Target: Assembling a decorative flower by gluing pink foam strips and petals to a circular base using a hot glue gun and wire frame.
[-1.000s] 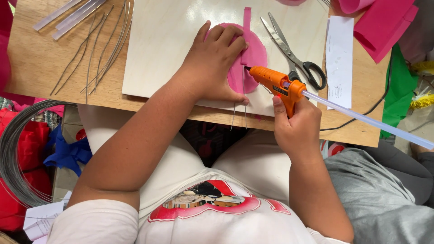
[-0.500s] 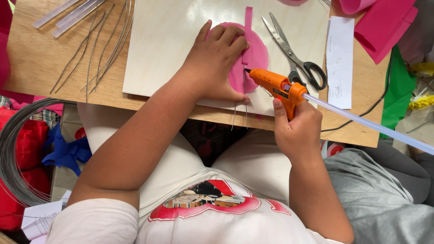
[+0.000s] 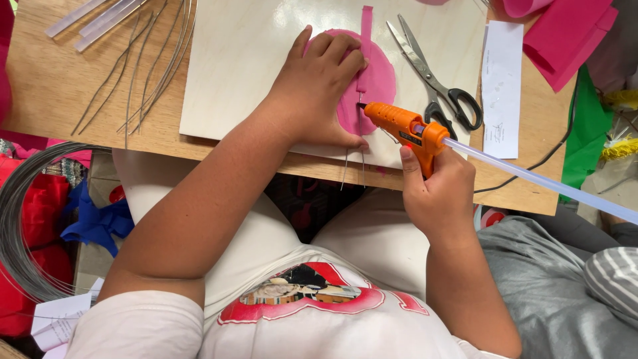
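Two hands work a pink paper disc (image 3: 380, 83) lying on a pale board (image 3: 246, 60) at the near edge of a wooden table (image 3: 46, 100). The left hand (image 3: 319, 86) lies flat on the disc, fingers spread and pressing it down beside a narrow pink strip (image 3: 366, 40) that runs up its middle. The right hand (image 3: 438, 193) is closed around the handle of an orange glue gun (image 3: 405, 127), its nozzle touching the disc near the strip; a clear glue stick (image 3: 538, 181) juts from the gun's back. Two thin wires (image 3: 352, 169) hang over the board's near edge. Scissors (image 3: 435, 83) lie just beside the disc, a white paper slip (image 3: 502, 86) beyond them. More wires (image 3: 143, 66) and glue sticks (image 3: 93, 20) rest far left.
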